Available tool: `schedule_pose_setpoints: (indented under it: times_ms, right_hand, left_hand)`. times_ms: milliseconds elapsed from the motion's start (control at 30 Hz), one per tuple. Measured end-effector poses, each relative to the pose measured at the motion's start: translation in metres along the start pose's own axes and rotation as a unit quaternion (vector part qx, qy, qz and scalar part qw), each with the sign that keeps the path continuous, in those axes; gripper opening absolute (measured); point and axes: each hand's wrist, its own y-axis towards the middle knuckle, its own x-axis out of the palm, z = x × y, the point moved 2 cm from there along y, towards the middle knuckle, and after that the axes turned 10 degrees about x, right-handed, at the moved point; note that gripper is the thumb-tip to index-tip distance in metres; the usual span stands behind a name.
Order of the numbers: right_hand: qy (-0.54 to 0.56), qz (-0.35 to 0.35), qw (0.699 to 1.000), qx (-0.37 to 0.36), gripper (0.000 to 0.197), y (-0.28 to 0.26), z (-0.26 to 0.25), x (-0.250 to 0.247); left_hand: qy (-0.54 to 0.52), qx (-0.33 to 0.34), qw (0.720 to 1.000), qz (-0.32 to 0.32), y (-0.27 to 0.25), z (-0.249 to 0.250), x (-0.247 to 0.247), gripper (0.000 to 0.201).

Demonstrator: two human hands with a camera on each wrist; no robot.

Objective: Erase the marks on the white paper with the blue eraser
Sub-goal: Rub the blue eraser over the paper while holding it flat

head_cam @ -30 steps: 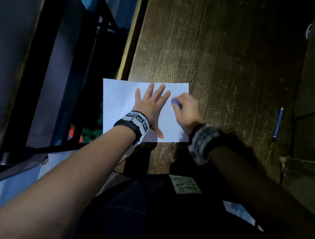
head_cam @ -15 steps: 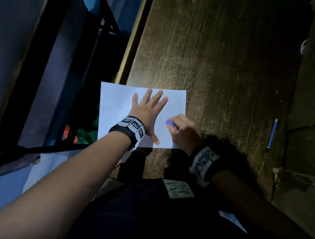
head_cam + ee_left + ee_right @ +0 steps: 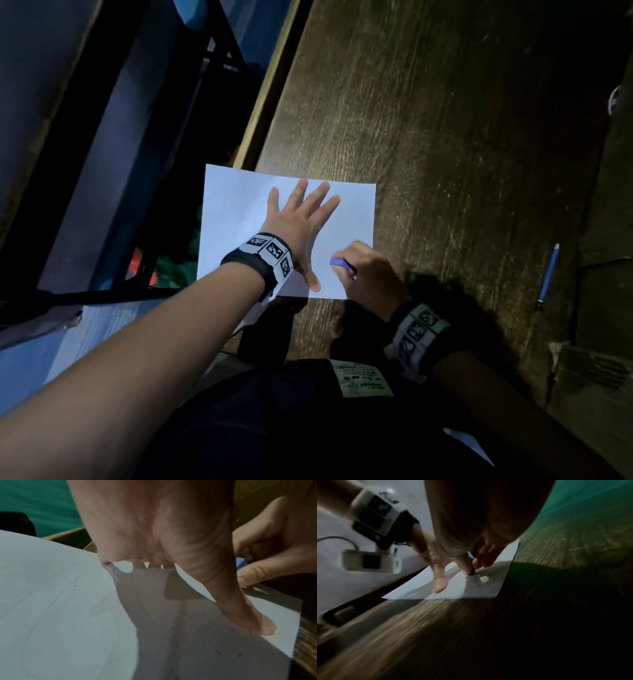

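Note:
A white paper (image 3: 236,205) lies on the dark wooden table (image 3: 445,137), its left part hanging past the table's edge. My left hand (image 3: 301,219) lies flat on it with fingers spread, pressing it down. My right hand (image 3: 366,267) pinches the blue eraser (image 3: 339,263) and holds its tip on the paper near the lower right corner. In the left wrist view faint curved pencil lines (image 3: 56,588) and dark crumbs (image 3: 205,628) show on the paper (image 3: 51,615), with the eraser (image 3: 240,563) at the right. In the right wrist view the eraser (image 3: 472,566) touches the paper (image 3: 484,588).
A blue pencil (image 3: 548,275) lies on the table to the right. A dark metal frame (image 3: 154,137) stands left of the table's edge. A cardboard box (image 3: 592,377) sits at the lower right. My lap with a white label (image 3: 363,380) is below.
My right hand has drawn the eraser down the paper from beside the left fingertips to near the lower edge. The left hand has stayed flat on the paper.

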Motion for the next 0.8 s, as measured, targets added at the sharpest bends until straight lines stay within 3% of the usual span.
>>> schedule_pose_setpoints:
  times_ms: [67,167,233,333,433,467,633,733,800]
  right_hand:
    - [0.022,0.011,1.000,0.001,0.005,0.026,0.002,-0.005]
    - [0.031,0.109,0.991,0.076,0.010,0.074,0.011,-0.018]
    - [0.035,0.131,0.987,0.090,0.011,0.069,0.009,-0.015]
    - [-0.001,0.091,0.996,0.011,0.005,0.015,-0.007,-0.001]
    - [-0.014,-0.020,1.000,0.016,0.007,-0.008,-0.005,0.006]
    - [-0.008,-0.016,1.000,0.019,0.007,0.004,0.000,0.004]
    - [0.036,0.130,0.986,0.094,0.010,0.077,0.013,-0.017]
    - [0.029,0.101,0.992,0.068,0.009,0.042,0.004,-0.002]
    - [0.008,0.024,0.999,0.037,0.009,0.003,-0.005,0.010]
  left_hand:
    - [-0.002,0.000,1.000,-0.007,0.000,0.002,-0.001,0.172]
    - [0.001,-0.002,1.000,-0.010,-0.001,0.002,-0.003,0.173]
    - [0.004,-0.003,1.000,-0.008,-0.001,0.002,-0.003,0.173]
    - [0.008,-0.008,1.000,-0.002,0.000,0.001,-0.001,0.173]
    - [0.004,-0.005,1.000,0.001,0.001,0.000,-0.001,0.172]
    - [0.004,-0.003,1.000,-0.001,0.000,0.000,-0.001,0.172]
    - [-0.005,0.003,1.000,-0.004,0.001,0.000,0.000,0.175]
    - [-0.003,-0.001,1.000,0.000,0.001,0.000,0.000,0.174]
    - [0.001,-0.002,1.000,0.001,0.001,-0.001,0.001,0.172]
